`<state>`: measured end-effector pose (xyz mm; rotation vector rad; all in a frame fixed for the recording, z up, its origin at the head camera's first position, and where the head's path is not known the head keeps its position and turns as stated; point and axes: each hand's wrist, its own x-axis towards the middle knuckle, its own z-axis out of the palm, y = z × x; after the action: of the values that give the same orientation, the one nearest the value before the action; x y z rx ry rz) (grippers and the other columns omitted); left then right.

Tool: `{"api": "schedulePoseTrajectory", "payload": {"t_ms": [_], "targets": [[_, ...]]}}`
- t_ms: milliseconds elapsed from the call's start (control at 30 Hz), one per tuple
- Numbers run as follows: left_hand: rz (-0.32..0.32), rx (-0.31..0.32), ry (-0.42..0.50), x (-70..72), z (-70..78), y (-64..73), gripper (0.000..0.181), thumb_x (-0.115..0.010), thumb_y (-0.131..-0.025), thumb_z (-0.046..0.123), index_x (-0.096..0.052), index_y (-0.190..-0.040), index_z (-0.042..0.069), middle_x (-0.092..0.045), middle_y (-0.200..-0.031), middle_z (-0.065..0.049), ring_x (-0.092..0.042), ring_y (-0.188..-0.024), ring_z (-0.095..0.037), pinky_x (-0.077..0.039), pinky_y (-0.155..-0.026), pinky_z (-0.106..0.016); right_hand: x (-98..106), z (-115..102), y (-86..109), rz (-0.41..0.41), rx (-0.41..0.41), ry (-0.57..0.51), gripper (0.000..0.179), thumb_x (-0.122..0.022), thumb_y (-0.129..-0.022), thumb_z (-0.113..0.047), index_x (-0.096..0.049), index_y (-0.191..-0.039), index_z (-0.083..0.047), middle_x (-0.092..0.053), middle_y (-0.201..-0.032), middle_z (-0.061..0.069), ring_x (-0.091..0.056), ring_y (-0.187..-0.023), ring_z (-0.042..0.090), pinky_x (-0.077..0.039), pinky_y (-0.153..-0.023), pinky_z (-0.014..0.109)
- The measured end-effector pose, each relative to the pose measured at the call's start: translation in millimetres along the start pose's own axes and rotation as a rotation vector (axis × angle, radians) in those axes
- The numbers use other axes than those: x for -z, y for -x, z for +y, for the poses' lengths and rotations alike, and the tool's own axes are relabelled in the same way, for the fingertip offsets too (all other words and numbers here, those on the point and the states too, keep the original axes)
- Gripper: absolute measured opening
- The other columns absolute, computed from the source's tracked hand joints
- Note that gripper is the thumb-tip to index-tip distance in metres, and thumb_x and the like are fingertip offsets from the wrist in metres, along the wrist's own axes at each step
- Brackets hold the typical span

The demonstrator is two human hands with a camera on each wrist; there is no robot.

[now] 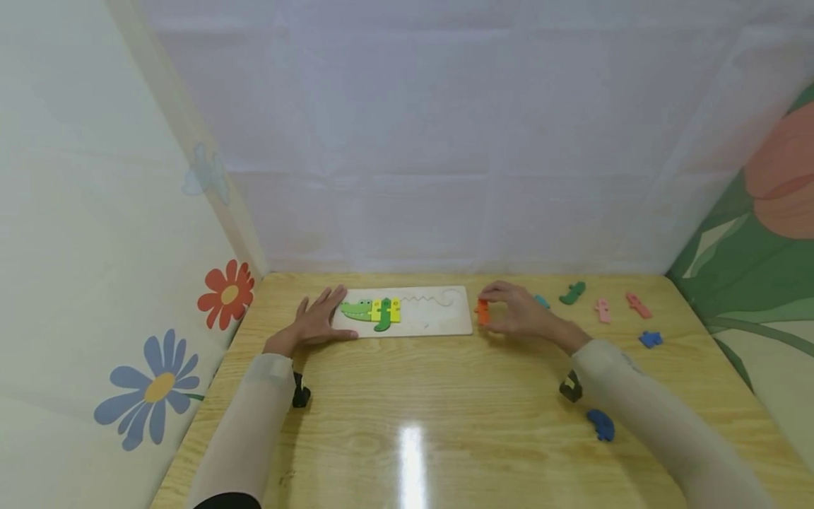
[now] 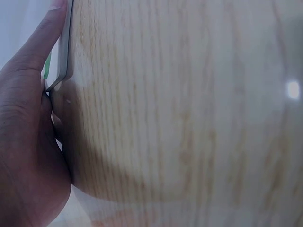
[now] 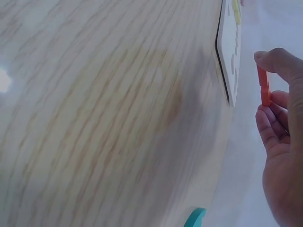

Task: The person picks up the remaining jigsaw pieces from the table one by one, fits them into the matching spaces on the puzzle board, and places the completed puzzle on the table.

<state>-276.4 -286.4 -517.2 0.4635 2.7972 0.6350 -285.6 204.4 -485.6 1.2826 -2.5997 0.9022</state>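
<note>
A white puzzle board [image 1: 439, 322] lies near the back of the wooden table. At its left end sits a green crocodile head [image 1: 357, 310], followed by a green leg piece [image 1: 383, 324] and a yellow piece [image 1: 396, 311]; a carved tail outline shows farther right. My left hand [image 1: 318, 322] rests at the board's left end, fingers spread, thumb along the near edge. Just off the right end, my right hand [image 1: 518, 311] pinches an orange puzzle piece [image 1: 482, 312] between thumb and fingers. In the right wrist view the orange piece [image 3: 264, 87] is seen edge-on, raised above the table.
Right of my right hand lie a teal piece [image 1: 542, 301], a green piece [image 1: 573, 293], a pink piece [image 1: 603, 310], a red piece [image 1: 639, 305] and a blue piece [image 1: 651, 339]. A dark blue curved piece [image 1: 600, 425] lies nearer, beside my right forearm. Fabric walls border the table.
</note>
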Motion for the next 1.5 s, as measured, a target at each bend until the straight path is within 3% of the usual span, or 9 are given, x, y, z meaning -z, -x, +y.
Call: {"api": "schedulePoseTrajectory", "payload": {"t_ms": [467,767,1000,1300,1500], "targets": [[-0.017,0.013,0.006,0.5,-2.9,-3.5,0.121,-0.077,-0.087,0.067,-0.013,-0.171,0.008,-0.008,-0.178,-0.015,-0.002,-0.164,-0.041,0.010,-0.123,-0.070,-4,-5,-18.7,-0.012,0.008,-0.021,0.059,-0.092,-0.080,-0.010,-0.068,-0.129,0.013,-0.066,-0.125,0.023,-0.068,-0.109,0.038,-0.059,-0.093,0.056],[-0.009,-0.016,0.035,2.0,-0.2,1.4,0.128,-0.075,-0.082,0.076,-0.014,-0.170,0.005,-0.008,-0.178,-0.017,-0.001,-0.163,-0.044,0.011,-0.121,-0.073,-8,-9,-28.7,-0.022,0.037,-0.019,0.057,-0.091,-0.083,-0.011,-0.069,-0.130,0.010,-0.066,-0.125,0.017,-0.067,-0.110,0.031,-0.060,-0.092,0.048],[-0.008,-0.004,0.024,2.4,3.2,1.5,0.126,-0.076,-0.083,0.073,-0.016,-0.170,0.004,-0.009,-0.177,-0.018,-0.003,-0.163,-0.044,0.009,-0.122,-0.072,-11,-14,-34.6,-0.050,-0.011,-0.054,0.059,-0.089,-0.085,-0.014,-0.067,-0.134,0.009,-0.064,-0.130,0.019,-0.065,-0.116,0.035,-0.057,-0.098,0.054],[-0.004,0.003,-0.016,-7.7,-13.9,-8.1,0.127,-0.074,-0.083,0.075,-0.011,-0.171,0.009,-0.006,-0.179,-0.014,-0.001,-0.164,-0.041,0.011,-0.122,-0.070,-19,-16,-45.3,-0.040,-0.004,-0.058,0.057,-0.089,-0.085,-0.016,-0.069,-0.133,0.008,-0.065,-0.131,0.019,-0.064,-0.118,0.036,-0.056,-0.099,0.055],[-0.004,0.003,-0.010,-9.9,-17.5,-11.1,0.124,-0.076,-0.084,0.071,-0.011,-0.172,0.012,-0.006,-0.179,-0.012,-0.001,-0.164,-0.039,0.011,-0.123,-0.070,-25,-19,-49.8,-0.043,0.000,-0.083,0.056,-0.090,-0.084,-0.014,-0.069,-0.131,0.009,-0.065,-0.129,0.019,-0.066,-0.113,0.037,-0.057,-0.096,0.058]]}}
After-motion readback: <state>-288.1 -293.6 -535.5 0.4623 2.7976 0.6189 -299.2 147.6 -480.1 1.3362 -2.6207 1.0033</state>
